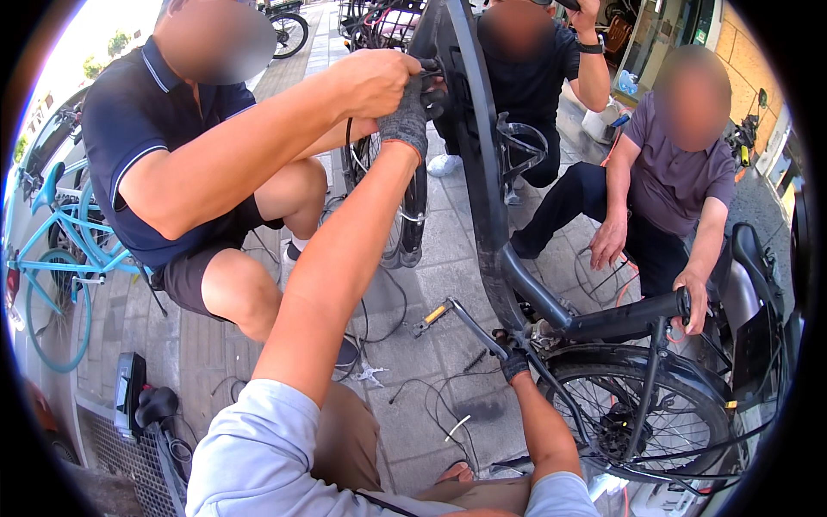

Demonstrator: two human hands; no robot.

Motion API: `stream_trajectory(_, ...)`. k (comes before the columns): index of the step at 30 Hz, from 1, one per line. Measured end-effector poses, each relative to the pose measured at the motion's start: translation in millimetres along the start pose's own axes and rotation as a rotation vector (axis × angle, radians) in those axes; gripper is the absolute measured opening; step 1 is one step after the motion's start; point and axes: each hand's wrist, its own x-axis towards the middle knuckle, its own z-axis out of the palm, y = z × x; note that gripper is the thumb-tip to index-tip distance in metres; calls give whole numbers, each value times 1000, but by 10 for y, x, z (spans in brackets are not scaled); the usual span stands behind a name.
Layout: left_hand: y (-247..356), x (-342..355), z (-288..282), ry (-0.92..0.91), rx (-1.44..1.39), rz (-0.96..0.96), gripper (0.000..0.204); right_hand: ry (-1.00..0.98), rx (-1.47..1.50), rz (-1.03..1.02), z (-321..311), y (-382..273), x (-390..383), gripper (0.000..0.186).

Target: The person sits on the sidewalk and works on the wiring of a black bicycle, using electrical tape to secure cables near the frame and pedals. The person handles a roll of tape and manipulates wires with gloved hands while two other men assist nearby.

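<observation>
A black bicycle frame stands tilted before me, its crank arm ending in a yellow-and-black pedal. My left hand, in a grey knit glove, reaches up to the frame's upper end. Its fingers look curled, but a co-worker's hand pressed beside it hides most of them and whatever they hold. My right hand, in a dark glove, closes at the inner end of the crank arm, low on the frame. A bottle cage is fixed along the tube.
A person at right rests a hand on the tube's end above the rear wheel. Another person crouches beyond the frame. Loose cables lie on the paving. A light-blue bicycle, black case and saddle are at left.
</observation>
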Motion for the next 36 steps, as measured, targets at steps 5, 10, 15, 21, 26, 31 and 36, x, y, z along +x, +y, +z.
stream_trajectory(5, 68, 28, -71, 114, -10, -75, 27, 28, -188, -314, 156, 56, 114, 55)
stream_trajectory(10, 86, 45, 173, -29, -189, -119, 26, 222, -365, -293, 294, 570, 140, 48)
stream_trajectory(15, 27, -427, 128, 250, -42, 129, 27, -265, -215, 130, -52, -392, 100, 41)
stream_trajectory(21, -574, -1228, 770, 484, -250, 250, 31, 8, -113, -72, -35, -117, 148, 37)
stream_trajectory(26, -1157, -1461, 763, 586, 391, 25, 52, 89, 1321, 116, -8, -688, 215, 34)
stream_trajectory(31, -1425, -1471, 1068, 321, 551, -78, 71, 75, 1133, 141, -260, -500, 95, 34)
stream_trajectory(36, -1574, -1456, 966, 319, 540, -125, 75, 118, 1389, 259, -101, -337, 53, 27)
